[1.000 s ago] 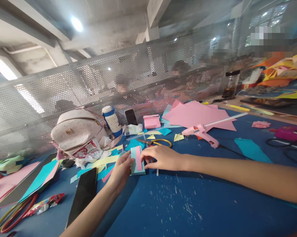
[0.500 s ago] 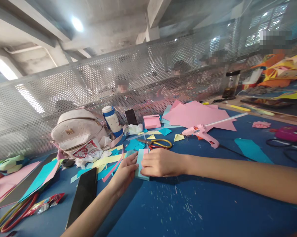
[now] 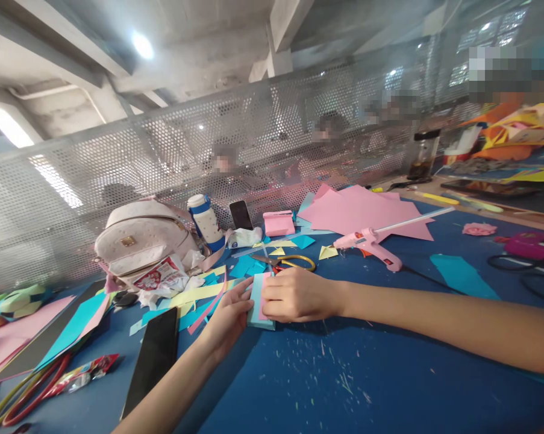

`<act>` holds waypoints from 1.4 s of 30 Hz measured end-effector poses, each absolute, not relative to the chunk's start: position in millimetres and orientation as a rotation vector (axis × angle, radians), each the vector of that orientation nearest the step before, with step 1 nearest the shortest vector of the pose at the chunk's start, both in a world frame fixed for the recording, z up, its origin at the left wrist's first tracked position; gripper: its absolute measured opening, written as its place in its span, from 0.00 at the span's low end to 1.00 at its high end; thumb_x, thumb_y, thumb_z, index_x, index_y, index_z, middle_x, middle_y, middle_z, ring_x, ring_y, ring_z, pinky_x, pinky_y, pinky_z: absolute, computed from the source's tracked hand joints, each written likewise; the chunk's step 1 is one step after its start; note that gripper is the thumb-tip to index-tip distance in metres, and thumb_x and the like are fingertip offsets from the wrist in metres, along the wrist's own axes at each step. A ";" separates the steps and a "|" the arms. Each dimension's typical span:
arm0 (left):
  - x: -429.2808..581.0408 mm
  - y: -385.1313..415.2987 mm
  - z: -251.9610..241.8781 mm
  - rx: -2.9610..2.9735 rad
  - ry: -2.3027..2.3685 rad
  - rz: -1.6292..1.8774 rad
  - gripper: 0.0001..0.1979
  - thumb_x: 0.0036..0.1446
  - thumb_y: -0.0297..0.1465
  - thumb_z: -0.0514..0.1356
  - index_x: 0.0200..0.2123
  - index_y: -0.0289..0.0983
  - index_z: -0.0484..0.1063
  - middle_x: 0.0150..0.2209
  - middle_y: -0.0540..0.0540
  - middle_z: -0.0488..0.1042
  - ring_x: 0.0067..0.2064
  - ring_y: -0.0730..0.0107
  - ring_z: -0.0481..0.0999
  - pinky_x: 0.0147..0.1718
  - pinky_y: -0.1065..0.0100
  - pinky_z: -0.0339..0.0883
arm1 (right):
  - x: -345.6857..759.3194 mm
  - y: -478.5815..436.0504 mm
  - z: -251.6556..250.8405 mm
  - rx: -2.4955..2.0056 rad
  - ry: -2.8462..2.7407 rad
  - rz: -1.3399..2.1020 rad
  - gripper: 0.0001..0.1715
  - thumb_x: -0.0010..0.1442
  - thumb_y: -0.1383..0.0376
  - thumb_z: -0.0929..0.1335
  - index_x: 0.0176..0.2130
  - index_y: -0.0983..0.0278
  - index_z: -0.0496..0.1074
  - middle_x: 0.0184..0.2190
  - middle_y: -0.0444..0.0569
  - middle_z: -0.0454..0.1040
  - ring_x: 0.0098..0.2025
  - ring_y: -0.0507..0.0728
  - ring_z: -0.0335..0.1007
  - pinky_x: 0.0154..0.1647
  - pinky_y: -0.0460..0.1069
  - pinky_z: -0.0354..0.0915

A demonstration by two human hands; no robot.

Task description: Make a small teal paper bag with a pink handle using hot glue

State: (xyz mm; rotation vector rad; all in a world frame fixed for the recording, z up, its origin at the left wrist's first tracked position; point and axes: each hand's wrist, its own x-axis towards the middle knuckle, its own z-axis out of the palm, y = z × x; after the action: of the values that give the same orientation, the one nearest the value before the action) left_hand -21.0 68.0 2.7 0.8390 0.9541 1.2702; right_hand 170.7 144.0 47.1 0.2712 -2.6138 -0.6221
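Note:
A small folded light-blue paper piece (image 3: 255,313) rests on the blue table in front of me, with pink paper (image 3: 264,292) lying over its right part. At its left edge, my left hand (image 3: 228,318) holds it between thumb and fingers. My right hand (image 3: 299,295) is closed, its fingertips pressed on the pink paper and covering the right side of the piece. Just behind the right hand lie scissors (image 3: 299,261) with yellow and red handles. Cut blue, yellow and pink paper scraps (image 3: 194,295) spread behind the left hand.
A pink glue gun (image 3: 375,248) lies right of the scissors, before a stack of pink paper (image 3: 362,211). Left are a black phone (image 3: 152,355), a backpack (image 3: 140,235) and a bottle (image 3: 205,223). A perforated metal screen (image 3: 262,138) stands behind; people are beyond it.
My right hand has shifted slightly away from me and to the right, showing more of the pink paper. My left hand stays nearly in place.

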 end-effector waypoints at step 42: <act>-16.7 66.5 8.9 0.770 0.925 1.404 0.26 0.44 0.19 0.63 0.50 0.31 0.70 0.45 0.39 0.79 0.47 0.59 0.78 0.44 0.67 0.72 | 170.4 150.7 46.8 0.170 -2.588 -0.477 0.16 0.68 0.62 0.59 0.33 0.63 0.70 0.33 0.45 0.71 0.34 0.52 0.63 0.33 0.48 0.54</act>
State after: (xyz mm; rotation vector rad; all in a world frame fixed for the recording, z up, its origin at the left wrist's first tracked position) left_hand -16.7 66.5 8.9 0.7699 0.9254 1.4037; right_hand 170.4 150.7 46.8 0.1702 -2.5876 -0.4768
